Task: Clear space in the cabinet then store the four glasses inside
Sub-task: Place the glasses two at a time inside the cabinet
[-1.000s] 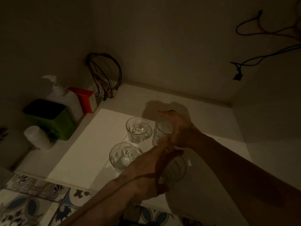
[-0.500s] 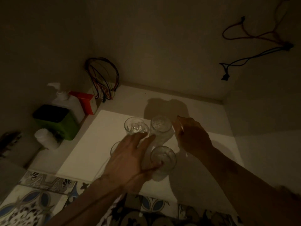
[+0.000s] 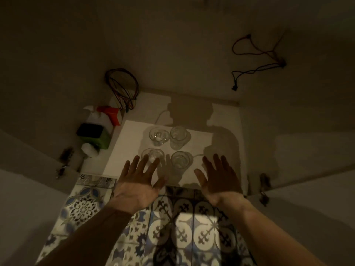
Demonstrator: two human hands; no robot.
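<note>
Several clear glasses stand upright in a square on the white liner (image 3: 126,150) of the cabinet floor: back left glass (image 3: 158,136), back right glass (image 3: 178,136), front left glass (image 3: 152,156), front right glass (image 3: 180,159). My left hand (image 3: 138,181) hovers at the cabinet's front edge, palm down and fingers spread, its fingertips over the front left glass. My right hand (image 3: 219,177) is open too, to the right of the front right glass and apart from it. Neither hand holds anything.
Along the cabinet's left wall sit a green box with a dark lid (image 3: 94,137), a white pump bottle (image 3: 98,118), a red-and-white carton (image 3: 112,114) and a small white container (image 3: 89,149). A wire bundle (image 3: 123,89) hangs in the back left corner. Cords (image 3: 255,60) hang on the right wall. Patterned floor tiles (image 3: 184,227) lie below.
Both hands have let go of the glasses and drawn back toward the cabinet's front edge, fingers spread. The view has pulled back and now shows more floor.
</note>
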